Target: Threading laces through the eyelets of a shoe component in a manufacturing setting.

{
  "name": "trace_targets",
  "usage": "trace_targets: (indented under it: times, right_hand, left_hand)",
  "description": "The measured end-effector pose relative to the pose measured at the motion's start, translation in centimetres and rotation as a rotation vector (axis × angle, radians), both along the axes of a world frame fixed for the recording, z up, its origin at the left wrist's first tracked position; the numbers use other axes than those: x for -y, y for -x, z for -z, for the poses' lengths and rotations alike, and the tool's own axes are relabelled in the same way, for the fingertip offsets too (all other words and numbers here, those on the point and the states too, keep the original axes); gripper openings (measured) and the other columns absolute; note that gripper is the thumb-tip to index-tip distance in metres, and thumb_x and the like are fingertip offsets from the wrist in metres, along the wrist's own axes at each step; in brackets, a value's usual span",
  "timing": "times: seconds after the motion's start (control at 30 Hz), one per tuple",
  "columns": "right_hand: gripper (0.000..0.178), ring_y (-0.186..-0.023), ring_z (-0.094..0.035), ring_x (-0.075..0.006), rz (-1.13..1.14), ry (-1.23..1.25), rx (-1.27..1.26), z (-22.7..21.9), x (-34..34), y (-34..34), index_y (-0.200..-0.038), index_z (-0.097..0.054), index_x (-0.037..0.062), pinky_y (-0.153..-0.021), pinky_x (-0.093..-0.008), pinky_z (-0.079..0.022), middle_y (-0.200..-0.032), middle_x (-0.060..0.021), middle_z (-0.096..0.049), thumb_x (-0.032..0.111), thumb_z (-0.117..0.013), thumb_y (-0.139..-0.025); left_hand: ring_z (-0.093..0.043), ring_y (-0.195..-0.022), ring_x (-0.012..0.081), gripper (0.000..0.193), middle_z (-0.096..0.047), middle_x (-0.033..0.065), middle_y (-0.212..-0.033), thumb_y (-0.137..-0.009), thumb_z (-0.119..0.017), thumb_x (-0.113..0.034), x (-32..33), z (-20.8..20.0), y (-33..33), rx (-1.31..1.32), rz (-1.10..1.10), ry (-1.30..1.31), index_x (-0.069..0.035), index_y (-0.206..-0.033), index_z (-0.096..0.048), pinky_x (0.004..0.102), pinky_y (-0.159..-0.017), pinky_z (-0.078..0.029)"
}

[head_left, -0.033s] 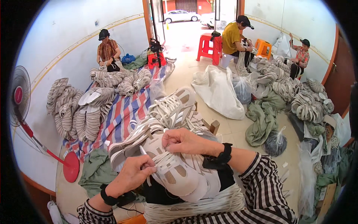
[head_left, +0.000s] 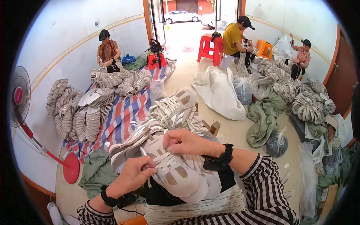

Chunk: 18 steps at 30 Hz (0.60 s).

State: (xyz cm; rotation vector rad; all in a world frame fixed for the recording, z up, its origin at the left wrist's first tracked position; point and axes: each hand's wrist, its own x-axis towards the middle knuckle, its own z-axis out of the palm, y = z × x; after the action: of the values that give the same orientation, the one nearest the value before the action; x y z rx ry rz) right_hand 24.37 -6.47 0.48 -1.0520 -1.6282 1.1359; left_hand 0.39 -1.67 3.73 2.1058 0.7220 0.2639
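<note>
On my lap lies a beige and white sneaker upper (head_left: 183,182), its toe pointing toward me, with a second pale upper beside it. A flat off-white shoelace (head_left: 165,160) crosses its front. My left hand (head_left: 135,173) is closed in a pinch on the lace at the left side of the upper. Higher up, my right hand (head_left: 183,141) bends over the lacing, thumb and fingertips pinched on the lace; its fingers partly hide the eyelets. Just beyond both hands, more laced uppers (head_left: 167,112) are heaped. A thick bundle of off-white laces (head_left: 195,208) lies across my lap.
A wooden frame end (head_left: 215,127) sticks out beside the heap. Left are stacked uppers (head_left: 88,123), a striped sheet (head_left: 123,120) and a standing fan (head_left: 71,167). Right are a white sack (head_left: 221,92), green cloth (head_left: 260,123) and more uppers. Three people sit working farther back.
</note>
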Motion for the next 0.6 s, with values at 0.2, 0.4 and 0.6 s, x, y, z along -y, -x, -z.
trace_targets:
  times: [0.2, 0.4, 0.6]
  right_hand:
    - [0.009, -0.055, -0.041, -0.0022, 0.079, 0.141, -0.151, -1.9, 1.5, -1.2, -0.087, -0.055, 0.0061, -0.050, -0.0204, -0.034, -0.061, 0.0073, -0.044, 0.006, -0.059, -0.079]
    - [0.008, -0.054, -0.047, -0.0020, 0.278, 0.131, -0.279, -1.9, 2.2, -4.6, -0.087, -0.057, 0.0089, -0.048, -0.0197, -0.037, -0.064, 0.0066, -0.049, 0.009, -0.060, -0.079]
    - [0.011, -0.046, -0.039, -0.0048, 0.444, 0.034, -0.424, -4.6, 2.6, -8.6, -0.091, -0.057, 0.0074, -0.046, -0.0199, -0.034, -0.062, 0.0049, -0.044, 0.005, -0.059, -0.081]
  left_hand:
    - [-0.047, -0.058, 0.0069, 0.011, -0.059, 0.0030, -0.065, -0.083, -0.061, -0.006, 1.0, 0.1, 0.2, 0.067, -0.059, 0.215, 0.002, -0.091, -0.057, 0.0229, -0.055, -0.040]
    - [-0.050, -0.050, 0.0064, 0.011, -0.060, 0.0022, -0.063, -0.085, -0.057, -0.005, 0.9, -0.5, 0.6, 0.001, -0.070, 0.208, 0.001, -0.095, -0.056, 0.0219, -0.048, -0.039]
    - [-0.047, -0.050, 0.0029, 0.009, -0.061, 0.0001, -0.068, -0.088, -0.059, -0.010, -0.1, -0.7, -0.3, 0.111, -0.028, 0.386, -0.002, -0.091, -0.058, 0.0174, -0.045, -0.037]
